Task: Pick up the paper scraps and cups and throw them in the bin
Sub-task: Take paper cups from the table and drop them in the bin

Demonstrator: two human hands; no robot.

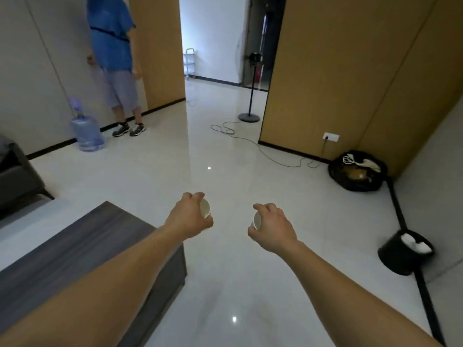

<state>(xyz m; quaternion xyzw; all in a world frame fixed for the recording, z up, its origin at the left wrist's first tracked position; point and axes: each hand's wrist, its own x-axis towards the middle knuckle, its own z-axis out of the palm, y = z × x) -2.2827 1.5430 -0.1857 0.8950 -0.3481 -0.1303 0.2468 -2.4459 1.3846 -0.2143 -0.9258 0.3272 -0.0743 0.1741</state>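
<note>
1. Both of my bare forearms stretch out from the bottom edge; a dark wood-grain low table point(87, 246) lies under the left one and a glossy pale tiled floor point(225, 159) spreads ahead.
2. My left hand point(190, 216) is curled round a small white paper cup point(205, 208), fingers over the top and thumb beneath, its open mouth turned toward my right; my right hand point(271, 227) is wrapped the same way round a second small white paper cup point(257, 220), mouth facing left; both cups hang in the air above the floor, apart from each other.
3. A round black plastic bin point(398, 259) stands on the floor well off to my right, beside the dark skirting; crumpled white paper point(411, 242) already lies inside it; a bulging black rubbish bag point(355, 174) sits farther along the same wall.
4. These cups look empty, thin and very light, so I judge they will crush under a hard squeeze; the best hold is round the wall near the rolled rim, where the paper is stiffest; being so light they may drift if tossed, so I would let go close above the bin's mouth.
5. I judge I am mid-carry; the next move calls for a turn to the right; no loose scraps show on the table or floor from here.
6. A person in a blue shirt point(112, 46) stands by the far left wall, next to a large pale-blue water bottle point(86, 132).
</note>
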